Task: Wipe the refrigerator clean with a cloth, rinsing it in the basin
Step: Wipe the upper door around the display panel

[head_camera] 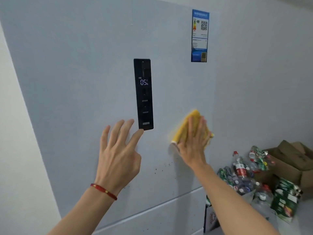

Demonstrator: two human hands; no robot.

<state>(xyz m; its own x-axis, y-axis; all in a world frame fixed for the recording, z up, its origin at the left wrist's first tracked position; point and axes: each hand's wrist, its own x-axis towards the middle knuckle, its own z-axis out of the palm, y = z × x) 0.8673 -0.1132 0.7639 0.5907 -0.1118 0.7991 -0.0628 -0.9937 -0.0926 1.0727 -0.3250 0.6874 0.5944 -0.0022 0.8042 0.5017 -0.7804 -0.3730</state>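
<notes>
The pale blue-grey refrigerator door [84,65] fills most of the head view. My right hand [193,141] presses a folded yellow cloth [184,128] flat against the door, near its right edge and right of the black control panel [144,94], which shows "05". My left hand [118,150] is open with fingers spread; its fingertips rest on the door just left of and below the panel's bottom corner. Small dark specks [162,168] dot the door below the cloth. The basin is out of view.
A blue energy label [199,35] is stuck high on the door's right side. To the right of the fridge, a heap of empty plastic bottles [240,172] and green packets [286,199] lies beside cardboard boxes [288,158]. A white wall [10,116] stands at left.
</notes>
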